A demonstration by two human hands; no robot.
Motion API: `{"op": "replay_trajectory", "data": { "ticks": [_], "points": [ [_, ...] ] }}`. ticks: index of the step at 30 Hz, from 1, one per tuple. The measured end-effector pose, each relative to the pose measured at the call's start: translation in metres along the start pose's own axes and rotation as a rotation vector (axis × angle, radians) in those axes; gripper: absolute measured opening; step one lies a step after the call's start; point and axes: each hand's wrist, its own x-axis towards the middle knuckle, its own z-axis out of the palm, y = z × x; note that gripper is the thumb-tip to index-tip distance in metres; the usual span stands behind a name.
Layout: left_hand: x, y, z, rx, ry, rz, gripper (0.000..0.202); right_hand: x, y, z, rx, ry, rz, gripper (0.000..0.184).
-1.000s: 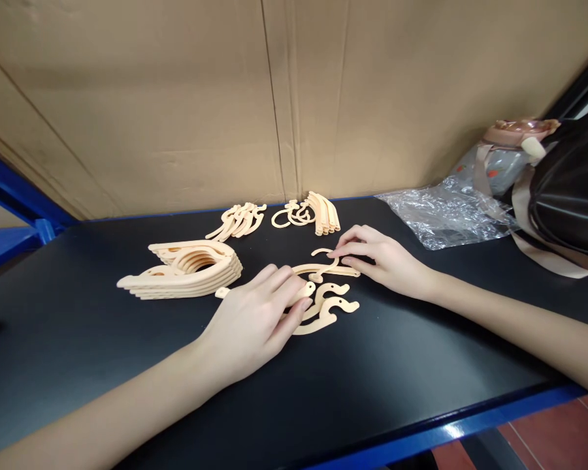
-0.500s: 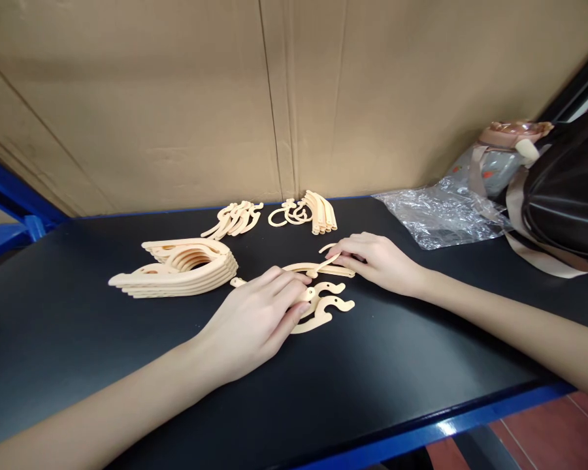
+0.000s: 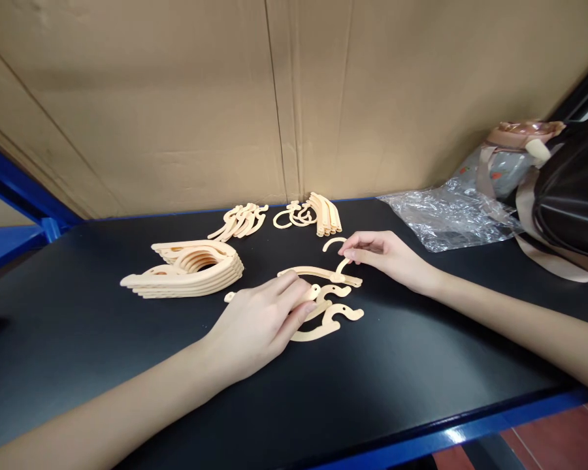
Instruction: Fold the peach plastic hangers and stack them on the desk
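My right hand [image 3: 389, 258] pinches a cream plastic hanger hook [image 3: 342, 267] between thumb and fingers. The hook's curved top shows left of the fingertips, and its base meets a curved hanger arm [image 3: 306, 270] on the table. With fingers closed, my left hand [image 3: 259, 320] grips another hanger arm [image 3: 315, 292], whose two ends show on either side of the hand; the middle is hidden. Just right of my left hand lie notched hanger pieces [image 3: 345, 313], partly covered by its fingers.
A stack of hanger bodies [image 3: 191, 284] stands at left on the black table [image 3: 396, 378]. Toward the back lie notched pieces [image 3: 240, 222], hooks [image 3: 294, 214] and curved arms [image 3: 326, 214]. Clear plastic wrap [image 3: 455, 219], a bottle [image 3: 509, 163] and a dark bag [image 3: 578, 189] sit at right.
My right hand has moved slightly right, and the hook it pinches now stands more upright, its curved top in view. My left hand keeps its grip on the hanger arm.
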Motion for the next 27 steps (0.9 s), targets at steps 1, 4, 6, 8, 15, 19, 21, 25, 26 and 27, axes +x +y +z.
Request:
{"op": "replay_trajectory", "data": {
  "ticks": [1,4,6,8,15,19,21,25,26,27],
  "points": [
    [0.0,0.0004,0.0001,-0.003,-0.001,-0.011,0.022,0.0002,-0.0001,0.0,0.024,0.004,0.014,0.02],
    [0.0003,0.0014,0.0005,-0.018,-0.003,-0.017,0.023,-0.0001,-0.001,0.0006,0.107,0.0,0.038,0.018],
    [0.0004,0.0018,0.0009,-0.021,0.012,-0.013,0.023,-0.001,-0.002,0.0013,0.169,-0.026,0.039,0.016],
    [0.0,0.0016,0.0014,-0.027,0.038,0.0,0.021,-0.0022,-0.0029,0.0021,0.227,-0.069,0.038,0.014],
    [-0.0014,-0.0006,0.0022,-0.043,0.042,0.076,0.014,-0.0032,-0.0008,0.0023,0.292,-0.157,0.067,0.019],
    [0.0007,-0.0005,0.0025,-0.002,0.027,0.076,0.019,-0.0019,-0.0002,0.0016,0.329,-0.15,0.069,0.022],
    [0.0017,-0.0003,0.0028,0.02,0.027,0.081,0.021,-0.0016,-0.0006,0.0016,0.342,-0.145,0.073,0.022],
    [0.0033,0.0006,0.0024,0.049,0.041,0.113,0.023,-0.0016,-0.0015,0.0018,0.335,-0.135,0.078,0.025],
    [0.0036,0.0009,0.0022,0.058,0.042,0.116,0.023,-0.0017,-0.0016,0.0018,0.33,-0.141,0.078,0.026],
    [0.0039,0.0011,0.002,0.068,0.043,0.117,0.023,-0.0017,-0.0018,0.0018,0.323,-0.15,0.076,0.027]
  ]
}}
